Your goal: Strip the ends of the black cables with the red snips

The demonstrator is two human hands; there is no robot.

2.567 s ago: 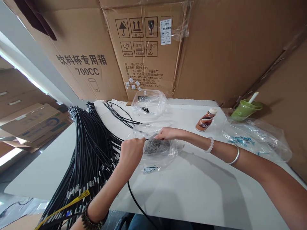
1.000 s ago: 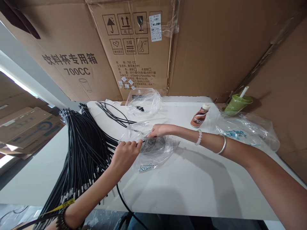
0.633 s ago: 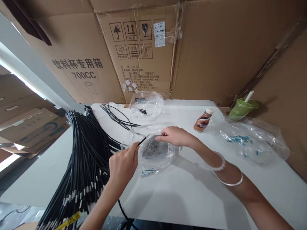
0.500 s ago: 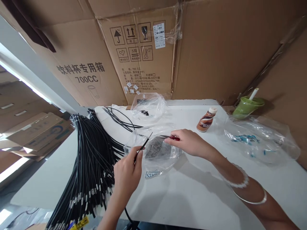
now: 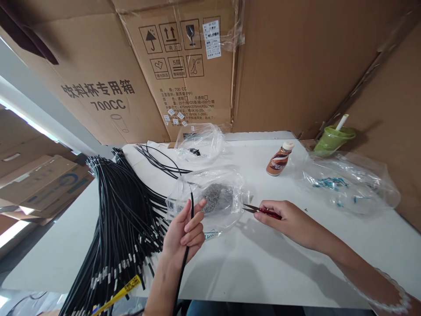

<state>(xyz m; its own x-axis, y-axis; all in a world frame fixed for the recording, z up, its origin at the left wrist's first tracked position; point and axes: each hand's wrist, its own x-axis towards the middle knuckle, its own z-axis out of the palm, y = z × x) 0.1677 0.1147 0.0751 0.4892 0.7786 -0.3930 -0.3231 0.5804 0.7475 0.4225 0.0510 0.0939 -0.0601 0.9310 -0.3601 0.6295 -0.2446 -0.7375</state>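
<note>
Left hand (image 5: 187, 232): palm lay upturned, fingers (image 5: 194, 228) half curled, thumb (image 5: 183, 213) raised; left forearm (image 5: 162, 285) rose from below. Right hand (image 5: 284, 217): fingers were bent in a grip; right forearm (image 5: 338, 254) slanted in from lower right.

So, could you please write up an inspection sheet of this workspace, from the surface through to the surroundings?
Surface: white table; a tiny dark scrap lies near the right hand's side.
Work items: black cable, upper end thin and bright; snips, blades apart.
Clutter: middle bag with grey bits; back bag with black pieces; right bag with blue pieces; bottle; green cup.
Grips: left grip around the cable; right grip around the snips.
Cables: large bundle on the left; loose cables farther back.
Surroundings: large carton behind; co-workers: nothing seen.
</note>
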